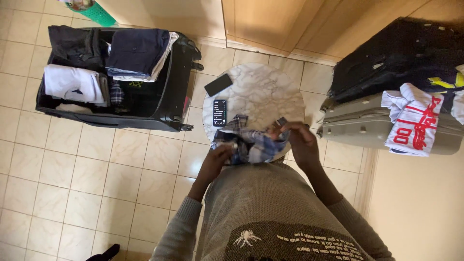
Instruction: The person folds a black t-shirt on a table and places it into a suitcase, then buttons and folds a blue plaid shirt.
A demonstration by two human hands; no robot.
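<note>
While both hands work above the round marble table (270, 92), the left hand (220, 157) and right hand (299, 137) each have fingers clamped on a blue plaid garment (251, 142), held bunched over the table's near edge. Two phones (219, 99) lie on the tabletop; an open black suitcase (164, 104) stands well apart on the tiled floor.

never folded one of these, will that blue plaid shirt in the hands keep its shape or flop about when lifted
Probably floppy: the plaid shirt bunches and sags between the left hand and the right hand. Likely light, since the fingers alone pinch it up. It seems unlikely to slip, as the cloth creases wherever it is gripped.
</note>
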